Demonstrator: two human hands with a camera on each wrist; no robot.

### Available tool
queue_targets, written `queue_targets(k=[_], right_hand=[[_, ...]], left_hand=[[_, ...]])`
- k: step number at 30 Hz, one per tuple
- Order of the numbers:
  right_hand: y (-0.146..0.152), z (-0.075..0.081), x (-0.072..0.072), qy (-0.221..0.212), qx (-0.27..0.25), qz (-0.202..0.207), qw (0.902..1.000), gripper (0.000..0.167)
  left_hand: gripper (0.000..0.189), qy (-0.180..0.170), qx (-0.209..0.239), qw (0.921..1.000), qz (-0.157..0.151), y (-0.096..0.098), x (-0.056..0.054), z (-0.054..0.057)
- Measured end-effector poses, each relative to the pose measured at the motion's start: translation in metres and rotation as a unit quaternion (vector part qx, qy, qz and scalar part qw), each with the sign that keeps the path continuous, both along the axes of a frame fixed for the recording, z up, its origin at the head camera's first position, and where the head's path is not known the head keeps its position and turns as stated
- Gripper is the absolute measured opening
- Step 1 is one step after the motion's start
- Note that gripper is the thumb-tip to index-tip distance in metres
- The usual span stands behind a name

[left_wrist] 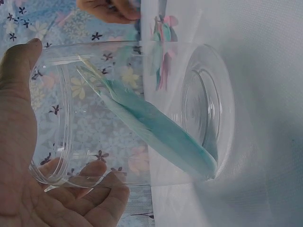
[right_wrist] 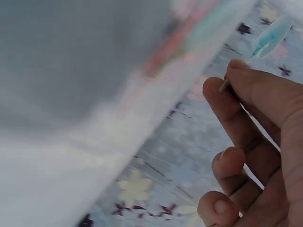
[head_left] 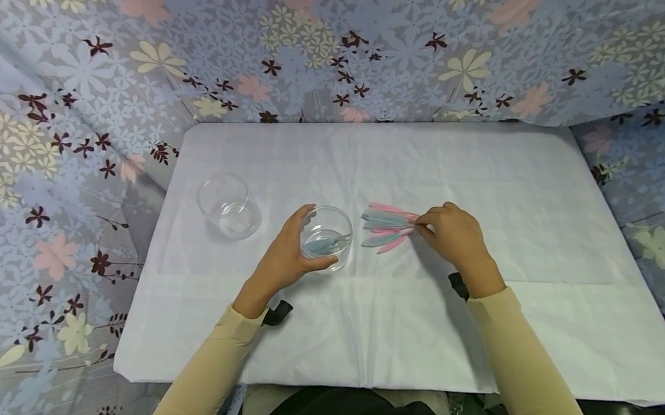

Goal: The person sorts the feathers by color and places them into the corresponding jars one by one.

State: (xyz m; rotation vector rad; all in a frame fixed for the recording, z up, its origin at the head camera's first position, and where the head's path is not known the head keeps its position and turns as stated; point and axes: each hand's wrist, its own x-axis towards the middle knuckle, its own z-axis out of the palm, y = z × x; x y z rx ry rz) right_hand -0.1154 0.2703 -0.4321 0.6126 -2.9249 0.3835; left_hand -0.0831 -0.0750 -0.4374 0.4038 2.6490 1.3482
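My left hand (head_left: 284, 255) grips a clear cup (left_wrist: 137, 182) near its rim, thumb on one side and fingers on the other. Inside the cup, blue-green feathers (left_wrist: 151, 125) lean diagonally from the base towards the rim. To the right of it, pink and pale blue feathers (head_left: 386, 222) lie fanned out on the white cloth, quills towards my right hand (head_left: 454, 236). Between thumb and forefinger, that hand pinches a blue-green feather (right_wrist: 272, 38); the quill's end pokes out at the fingertips in the right wrist view. The loose feathers look blurred there.
A second clear cup (head_left: 238, 219) stands on the left part of the white-covered table (head_left: 503, 335). Floral fabric (head_left: 320, 46) hangs behind the table and along both sides.
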Motion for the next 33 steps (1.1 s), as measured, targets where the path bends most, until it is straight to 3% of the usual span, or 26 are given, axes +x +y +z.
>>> queue_targets(k=[5,11,18,22,27,33], right_hand=[[-0.010,0.026,-0.002,0.054,-0.037,0.040,0.9970,0.011],[-0.033,0.058,-0.001,0.124,-0.081,0.122,0.9814,0.011],[-0.065,0.085,0.000,0.150,-0.079,0.197,0.9656,0.007],[-0.083,0.088,0.002,0.135,-0.055,0.218,0.9649,0.002],[-0.103,0.079,0.004,0.110,-0.023,0.243,0.9635,0.002],[-0.123,0.072,-0.003,0.098,0.044,0.253,0.9614,0.002]], left_hand=[[0.109,0.002,-0.002,1.0000,0.000,-0.002,-0.001,0.000],[0.110,0.001,-0.002,1.0000,-0.003,-0.002,-0.003,0.001],[0.109,0.004,-0.002,1.0000,-0.004,-0.003,-0.005,0.002],[0.109,-0.002,0.006,1.0000,0.000,-0.003,-0.003,0.002],[0.110,-0.021,0.012,0.9997,-0.003,-0.003,0.001,-0.001],[0.109,0.008,0.000,0.9998,-0.016,-0.003,-0.001,0.000]])
